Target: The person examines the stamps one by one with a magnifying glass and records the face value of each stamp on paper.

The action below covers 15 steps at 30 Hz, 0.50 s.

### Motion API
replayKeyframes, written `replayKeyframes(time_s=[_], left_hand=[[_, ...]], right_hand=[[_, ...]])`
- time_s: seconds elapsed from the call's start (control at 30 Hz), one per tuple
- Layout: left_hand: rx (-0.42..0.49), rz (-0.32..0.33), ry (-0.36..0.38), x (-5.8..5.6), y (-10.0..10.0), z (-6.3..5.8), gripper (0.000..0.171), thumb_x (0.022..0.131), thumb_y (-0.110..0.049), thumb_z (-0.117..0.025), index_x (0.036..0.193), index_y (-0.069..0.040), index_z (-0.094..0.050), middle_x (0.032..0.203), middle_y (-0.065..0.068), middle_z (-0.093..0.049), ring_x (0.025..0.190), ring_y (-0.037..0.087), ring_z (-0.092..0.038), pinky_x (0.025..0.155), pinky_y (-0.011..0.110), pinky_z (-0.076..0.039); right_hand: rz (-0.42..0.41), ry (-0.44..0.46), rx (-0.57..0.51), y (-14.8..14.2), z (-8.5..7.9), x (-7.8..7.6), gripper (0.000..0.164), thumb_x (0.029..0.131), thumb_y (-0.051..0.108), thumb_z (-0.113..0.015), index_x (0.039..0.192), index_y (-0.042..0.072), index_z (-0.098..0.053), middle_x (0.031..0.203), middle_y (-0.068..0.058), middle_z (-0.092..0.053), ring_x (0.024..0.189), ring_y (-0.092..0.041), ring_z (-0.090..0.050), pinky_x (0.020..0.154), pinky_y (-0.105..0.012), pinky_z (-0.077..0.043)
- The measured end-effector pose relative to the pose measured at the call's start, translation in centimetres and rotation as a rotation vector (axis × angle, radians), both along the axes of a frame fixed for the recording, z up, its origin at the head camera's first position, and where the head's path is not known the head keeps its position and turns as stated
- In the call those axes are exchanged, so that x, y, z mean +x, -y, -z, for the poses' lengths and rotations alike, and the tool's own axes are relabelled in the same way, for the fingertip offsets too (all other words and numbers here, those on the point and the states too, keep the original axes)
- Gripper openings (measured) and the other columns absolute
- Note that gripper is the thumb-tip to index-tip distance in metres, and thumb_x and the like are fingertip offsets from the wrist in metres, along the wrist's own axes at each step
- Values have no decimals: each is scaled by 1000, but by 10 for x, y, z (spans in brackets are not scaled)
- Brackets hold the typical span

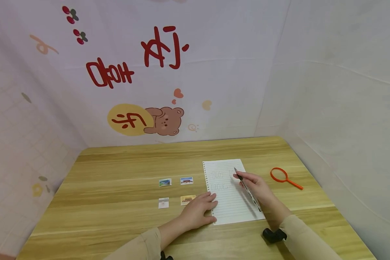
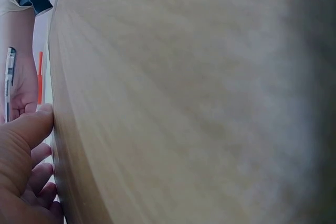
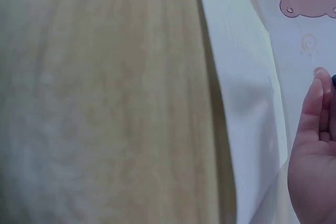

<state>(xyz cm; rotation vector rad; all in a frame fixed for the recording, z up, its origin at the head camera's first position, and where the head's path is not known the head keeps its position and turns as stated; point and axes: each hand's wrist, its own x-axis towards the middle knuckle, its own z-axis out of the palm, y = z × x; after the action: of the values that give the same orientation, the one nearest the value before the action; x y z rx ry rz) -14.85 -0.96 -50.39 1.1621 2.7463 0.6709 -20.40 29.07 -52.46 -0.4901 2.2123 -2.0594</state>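
My right hand (image 1: 259, 188) pinches a slim pen (image 1: 251, 198) over the upper right of a lined sheet of paper (image 1: 230, 211). The pen slants, its tip near a faint pencil-like stroke; whether it touches is unclear. Faint handwriting runs over two lines on the sheet. At the sheet's punched left edge rests my left hand (image 1: 196, 213), fingers spread, partly in front of a yellow stamp-like picture (image 1: 187, 199). In the left wrist view, the left hand (image 2: 21, 166) lies by the paper, with the pen (image 2: 9, 77) beyond. The right wrist view catches the right hand (image 3: 315, 171) only partly.
Left of the sheet lie three more small stamp-like pictures: a landscape (image 1: 165, 182), a building (image 1: 186, 180) and a pale one (image 1: 163, 203). An orange magnifying glass (image 1: 294, 183) lies to the right on the wooden table (image 1: 117, 187). Printed cloth (image 1: 230, 90) surrounds the table.
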Motion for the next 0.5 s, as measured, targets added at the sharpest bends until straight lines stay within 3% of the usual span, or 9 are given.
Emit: replayKeyframes(time_s=[0.13,0.23,0.4,0.5], left_hand=[[0,0,5,1,0,-2,56,86,-34,-77,135,-11,-63,148,5,-49,139,23,-40,111,37,-37],[2,-2,9,1,-1,-2,56,86,-34,-78,135,-10,-63,148,5,-50,139,23,-41,111,37,-37],[5,-7,4,1,-1,-1,56,86,-34,-78,135,-10,-63,147,5,-50,139,23,-41,111,37,-36],[2,-6,-5,1,0,0,56,86,-34,-78,135,-10,-63,147,6,-50,139,23,-41,111,38,-36]], right_hand=[[34,126,-105,0,-4,2,42,105,11,-48,139,-13,-46,126,-12,-66,102,-16,-62,78,-24,-54],[52,156,-144,-1,-6,2,46,105,15,-50,140,-14,-45,125,-11,-67,92,-15,-60,74,-23,-52],[93,180,-132,-5,-8,2,44,103,11,-53,138,-15,-44,120,-9,-69,82,-14,-56,70,-22,-50],[132,192,-54,-11,-11,4,45,103,14,-55,139,-9,-44,119,-8,-70,76,-12,-53,64,-20,-47]])
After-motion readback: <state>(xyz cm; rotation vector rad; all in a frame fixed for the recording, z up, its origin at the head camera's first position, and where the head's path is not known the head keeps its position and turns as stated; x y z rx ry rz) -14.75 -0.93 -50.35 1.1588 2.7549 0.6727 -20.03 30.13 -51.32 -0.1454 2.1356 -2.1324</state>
